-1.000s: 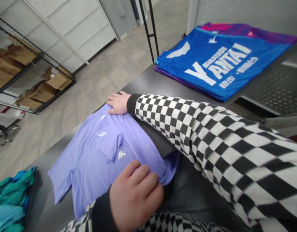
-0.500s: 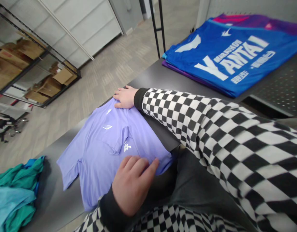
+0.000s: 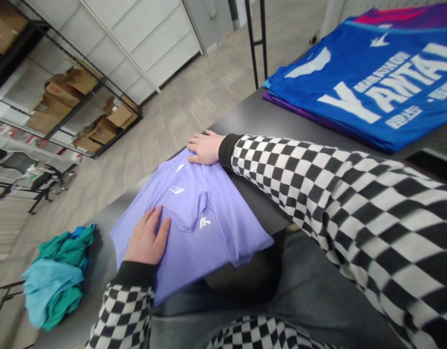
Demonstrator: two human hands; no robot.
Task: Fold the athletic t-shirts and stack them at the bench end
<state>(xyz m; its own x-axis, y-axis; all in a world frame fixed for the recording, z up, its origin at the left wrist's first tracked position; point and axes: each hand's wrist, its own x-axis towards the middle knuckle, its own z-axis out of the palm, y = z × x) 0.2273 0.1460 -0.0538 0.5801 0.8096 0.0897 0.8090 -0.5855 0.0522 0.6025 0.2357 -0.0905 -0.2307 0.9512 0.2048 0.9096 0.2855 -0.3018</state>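
Observation:
A light purple T-shirt (image 3: 194, 249) with small white prints lies spread on the dark table, its lower edge hanging over the near side. My right hand (image 3: 205, 148) rests flat on the shirt's far end, its fingers apart. Closer to me, my left hand (image 3: 145, 237) lies palm down across the shirt's left part, fingers stretched out. Neither hand grips the cloth. A loose fold of fabric runs across the middle of the shirt between the two hands.
Blue printed shirts (image 3: 358, 92) form a flat stack at the right end of the table (image 3: 241, 114). A crumpled heap of teal and light blue clothes (image 3: 59, 276) lies at the left end. Beyond are a shelf with cardboard boxes (image 3: 59, 94) and a black upright frame (image 3: 258, 43).
My left hand has moved left from above the shirt's near edge and uncurled flat onto the cloth. The right hand stays at the far end. The view has swung left.

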